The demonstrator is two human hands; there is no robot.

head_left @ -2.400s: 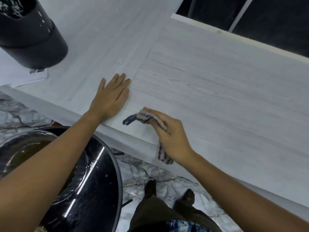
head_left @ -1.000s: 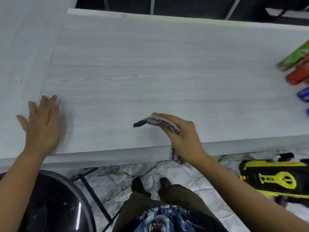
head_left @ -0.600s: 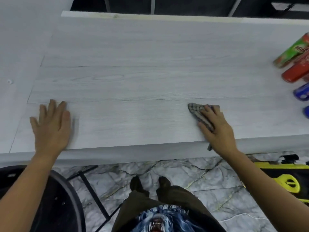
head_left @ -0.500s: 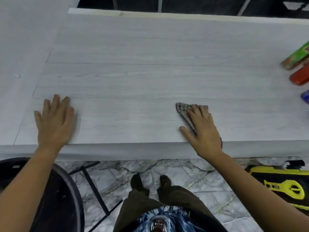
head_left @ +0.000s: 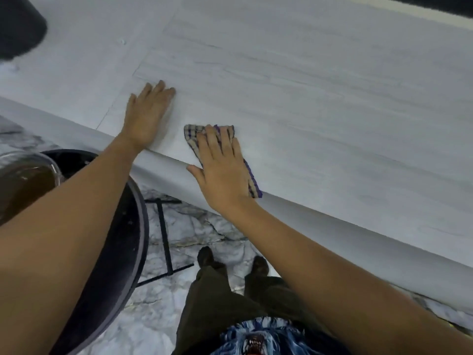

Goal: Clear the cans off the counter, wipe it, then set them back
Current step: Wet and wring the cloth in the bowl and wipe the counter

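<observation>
A pale wood-grain counter fills the upper part of the head view. My right hand lies flat on a checked cloth with purple stripes and presses it onto the counter near the front edge. The cloth sticks out past my fingertips and past the right side of my palm. My left hand rests palm down on the counter just left of the cloth, fingers together, holding nothing. No cans are in view.
A dark round object stands at the counter's far left corner. Below the counter's front edge a black round table carries a glass bowl. My legs and shoes stand on a marble floor.
My right hand has slid the cloth leftward along the front edge, close to my left hand. The view has swung left, so the cans at the right have left the frame.
</observation>
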